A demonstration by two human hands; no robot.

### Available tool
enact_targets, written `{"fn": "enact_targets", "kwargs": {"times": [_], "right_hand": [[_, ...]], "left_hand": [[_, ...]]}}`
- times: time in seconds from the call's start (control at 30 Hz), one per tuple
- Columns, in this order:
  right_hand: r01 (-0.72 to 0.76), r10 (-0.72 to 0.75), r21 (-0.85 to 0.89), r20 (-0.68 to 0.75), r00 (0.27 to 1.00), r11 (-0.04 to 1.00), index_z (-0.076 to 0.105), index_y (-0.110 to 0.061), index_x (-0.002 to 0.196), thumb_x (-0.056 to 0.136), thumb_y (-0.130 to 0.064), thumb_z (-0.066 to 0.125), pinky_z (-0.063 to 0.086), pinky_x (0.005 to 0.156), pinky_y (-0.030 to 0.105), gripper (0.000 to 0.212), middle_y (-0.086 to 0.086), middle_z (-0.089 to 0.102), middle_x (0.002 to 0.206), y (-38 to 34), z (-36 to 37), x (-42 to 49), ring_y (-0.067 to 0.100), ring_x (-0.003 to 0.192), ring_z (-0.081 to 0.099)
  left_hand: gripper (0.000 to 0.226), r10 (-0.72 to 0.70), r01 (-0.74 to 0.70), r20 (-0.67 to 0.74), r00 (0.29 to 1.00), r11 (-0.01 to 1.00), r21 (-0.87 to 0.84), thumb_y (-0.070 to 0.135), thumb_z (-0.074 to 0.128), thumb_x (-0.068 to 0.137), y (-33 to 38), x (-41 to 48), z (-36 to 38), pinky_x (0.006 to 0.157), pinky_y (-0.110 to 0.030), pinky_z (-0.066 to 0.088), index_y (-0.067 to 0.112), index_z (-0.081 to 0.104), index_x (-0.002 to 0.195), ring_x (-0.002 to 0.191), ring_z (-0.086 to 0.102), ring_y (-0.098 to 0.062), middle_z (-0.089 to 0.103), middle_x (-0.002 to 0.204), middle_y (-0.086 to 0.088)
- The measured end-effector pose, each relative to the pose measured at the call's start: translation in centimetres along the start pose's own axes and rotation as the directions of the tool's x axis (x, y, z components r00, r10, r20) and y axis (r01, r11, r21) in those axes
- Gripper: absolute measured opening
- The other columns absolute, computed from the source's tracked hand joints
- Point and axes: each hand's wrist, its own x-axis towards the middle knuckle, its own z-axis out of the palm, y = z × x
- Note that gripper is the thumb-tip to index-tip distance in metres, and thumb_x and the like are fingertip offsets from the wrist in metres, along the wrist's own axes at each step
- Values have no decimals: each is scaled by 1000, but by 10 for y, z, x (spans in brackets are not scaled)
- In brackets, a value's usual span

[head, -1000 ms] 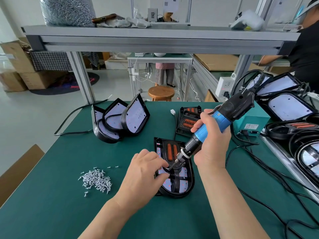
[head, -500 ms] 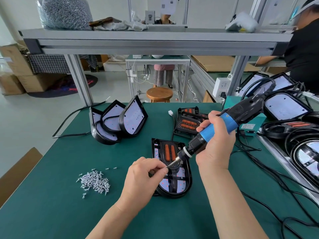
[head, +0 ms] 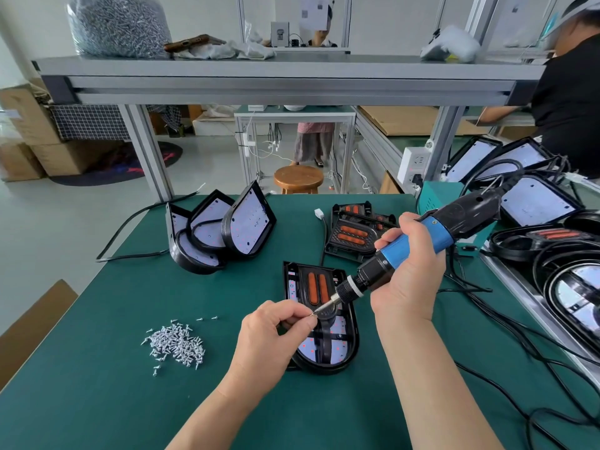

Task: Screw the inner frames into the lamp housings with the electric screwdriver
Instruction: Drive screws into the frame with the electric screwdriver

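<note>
Left hand pinches screw between thumb and forefinger, at bit tip. Right hand wraps round blue electric screwdriver, tilted down-left. Lamp housing (inner frame seated inside) lies flat on green mat, beneath bit. Screw pile to its left.

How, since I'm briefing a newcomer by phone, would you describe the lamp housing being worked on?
On the green table, look just right of the pile of loose screws. The lamp housing lies flat there, rounded end toward the person. Unlike the housings propped on edge at back left, it holds an inner frame with two orange strips.
</note>
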Motion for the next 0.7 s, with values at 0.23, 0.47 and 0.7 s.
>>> {"fn": "enact_targets", "kwargs": {"times": [0.23,0.47,0.7], "right_hand": [[-10,11,26,-7,1000,1000,61,-15,91,78,-14,69,50,57,24,15,-1,54,66,2,-1,1,14,57,54],[-21,21,9,-37,999,1000,60,-19,89,88,-11,67,51,59,23,11,-2,57,62,1,-1,3,15,57,56],[-40,40,-5,-45,998,999,60,-19,89,87,-13,68,52,59,23,11,-2,58,64,3,-4,1,14,57,56]], "left_hand": [[23,-31,32,19,999,998,-47,21,77,87,-4,2,0,75,-21,47,40,74,75,77,60,-10,70,78,0],[23,-25,26,13,1000,998,-63,21,78,87,-6,2,2,74,-20,47,40,74,74,76,61,-11,69,80,-2],[27,4,-5,-2,1000,997,-71,16,78,87,-8,-1,4,77,-23,49,40,74,74,77,65,-13,68,80,3]]}}
